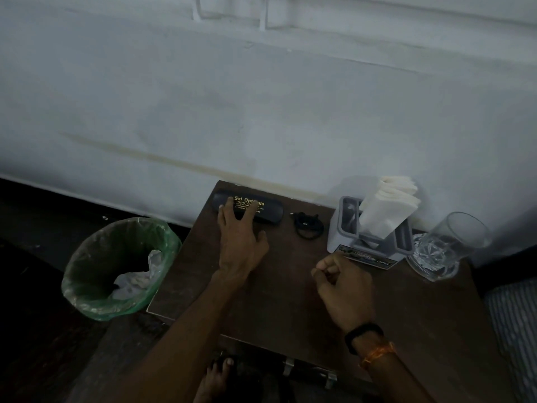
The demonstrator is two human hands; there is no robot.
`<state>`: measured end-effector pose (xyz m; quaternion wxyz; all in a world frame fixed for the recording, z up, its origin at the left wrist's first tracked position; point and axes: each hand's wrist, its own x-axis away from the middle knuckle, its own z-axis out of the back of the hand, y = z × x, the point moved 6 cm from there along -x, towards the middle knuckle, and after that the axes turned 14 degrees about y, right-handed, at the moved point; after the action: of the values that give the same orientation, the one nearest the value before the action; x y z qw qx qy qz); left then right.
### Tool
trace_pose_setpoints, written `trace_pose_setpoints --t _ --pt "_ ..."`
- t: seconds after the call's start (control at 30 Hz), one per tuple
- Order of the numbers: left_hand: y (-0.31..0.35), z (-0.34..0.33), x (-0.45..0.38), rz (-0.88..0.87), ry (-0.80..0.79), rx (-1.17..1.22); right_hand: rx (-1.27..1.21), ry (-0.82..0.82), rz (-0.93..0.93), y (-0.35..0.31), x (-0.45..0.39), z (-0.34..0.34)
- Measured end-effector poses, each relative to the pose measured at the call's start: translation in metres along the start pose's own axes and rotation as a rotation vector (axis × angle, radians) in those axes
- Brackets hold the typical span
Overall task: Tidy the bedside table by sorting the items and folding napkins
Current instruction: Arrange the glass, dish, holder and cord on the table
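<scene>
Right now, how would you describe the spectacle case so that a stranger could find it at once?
Look at the dark wooden bedside table against the white wall. At its far left corner lies the spectacle case, under the fingers of the left hand. Only it bears gold lettering; the black coiled cord beside it is plain.

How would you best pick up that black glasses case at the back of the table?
Grip the glasses case across its narrow width near the middle, coming from above and the front. It lies flat and long against the wall, and the left hand already rests its fingers there.

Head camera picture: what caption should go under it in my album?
Left hand touches the black glasses case on the bedside table, right hand curled nearby.
</scene>
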<state>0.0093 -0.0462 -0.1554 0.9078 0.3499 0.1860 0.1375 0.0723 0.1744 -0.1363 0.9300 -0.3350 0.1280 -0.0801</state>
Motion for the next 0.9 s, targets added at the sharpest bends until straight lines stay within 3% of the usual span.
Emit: trace_pose_setpoints --t 0.9 --pt "0.0007 0.0019 0.0033 -0.046 -0.035 0.002 -0.034 -0.014 -0.007 0.0056 -0.0003 -0.0036"
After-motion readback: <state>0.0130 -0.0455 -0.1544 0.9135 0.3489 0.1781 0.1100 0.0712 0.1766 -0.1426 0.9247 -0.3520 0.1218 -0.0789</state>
